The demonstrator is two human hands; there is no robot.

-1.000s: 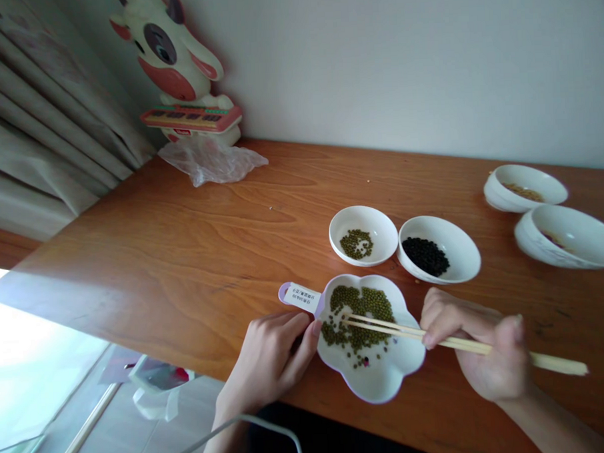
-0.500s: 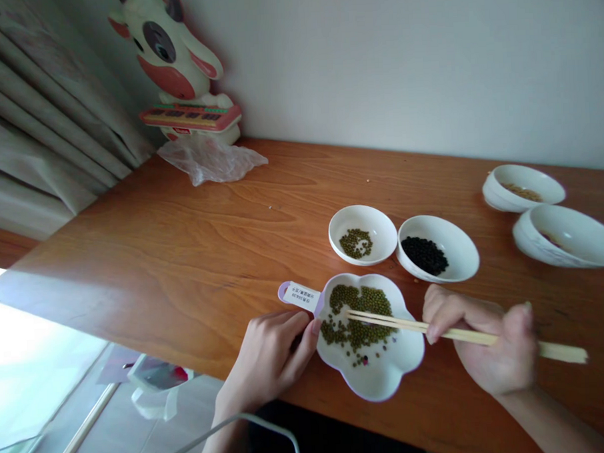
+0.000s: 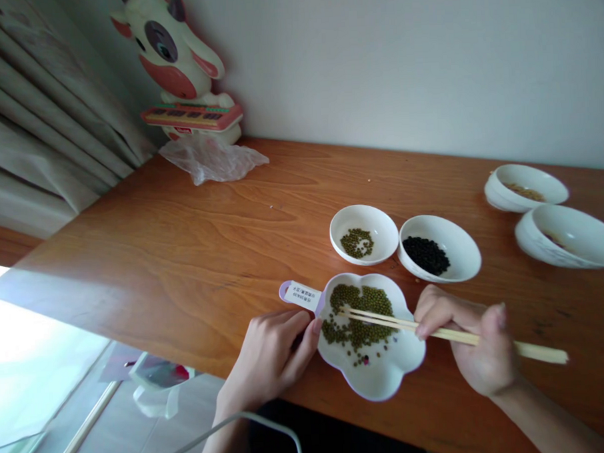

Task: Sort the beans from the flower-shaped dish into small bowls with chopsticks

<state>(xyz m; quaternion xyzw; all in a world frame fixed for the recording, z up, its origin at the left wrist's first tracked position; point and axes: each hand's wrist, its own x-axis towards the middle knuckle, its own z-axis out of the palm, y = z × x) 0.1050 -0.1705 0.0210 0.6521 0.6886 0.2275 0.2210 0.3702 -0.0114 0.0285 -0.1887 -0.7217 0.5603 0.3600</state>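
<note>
A flower-shaped white bowl (image 3: 383, 376) with a purple rim and a labelled handle lies near the table's front edge. Green mung beans (image 3: 368, 310) are spread inside it, with one darker bean among the loose ones. My left hand (image 3: 277, 351) rests at the bowl's left side, thumb and fingers closed on its rim by the handle. In my right hand (image 3: 467, 339) is a pair of wooden chopsticks (image 3: 431, 331), their tips among the beans at the bowl's left. Whether a bean sits between the tips is too small to tell.
Just behind stand a white bowl of mung beans (image 3: 386, 229) and a bowl of black beans (image 3: 466, 253). Two more white bowls (image 3: 555, 182) (image 3: 583, 241) are at the right. A clear plastic bag (image 3: 214, 163) and a cow toy keyboard (image 3: 192, 118) sit at the back left. A cable (image 3: 230, 420) crosses my left forearm.
My right hand has shifted left with the chopsticks, and their tips have moved slightly left and up among the beans. My left hand stays on the bowl.
</note>
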